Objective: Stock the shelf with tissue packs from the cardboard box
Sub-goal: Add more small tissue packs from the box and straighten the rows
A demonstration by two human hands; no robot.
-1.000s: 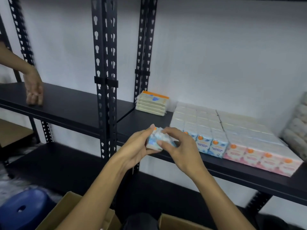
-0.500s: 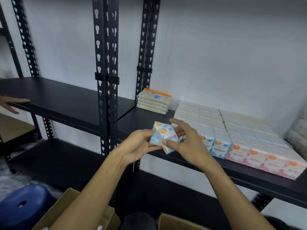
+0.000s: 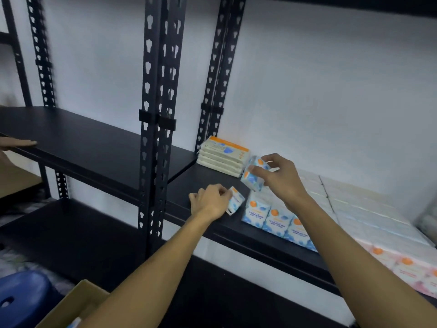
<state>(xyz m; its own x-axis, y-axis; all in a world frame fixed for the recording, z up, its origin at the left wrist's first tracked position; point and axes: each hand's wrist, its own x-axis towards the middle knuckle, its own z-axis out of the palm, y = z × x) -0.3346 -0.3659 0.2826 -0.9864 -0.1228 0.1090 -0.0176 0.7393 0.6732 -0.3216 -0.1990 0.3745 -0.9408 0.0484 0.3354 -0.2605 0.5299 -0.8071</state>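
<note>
L hand (image 3: 210, 203) grips one pack (image 3: 235, 202), R hand (image 3: 281, 179) pinches two packs (image 3: 255, 175); seat upright, flush w/ blue row (image 3: 275, 216).

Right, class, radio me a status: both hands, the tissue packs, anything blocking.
Left hand grips one pack at shelf level. Right hand holds two packs above the blue row. Nothing blocking.

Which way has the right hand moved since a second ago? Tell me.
Yes: the right hand carried its tissue pack from the shelf's front edge back toward the flat stack.
</note>
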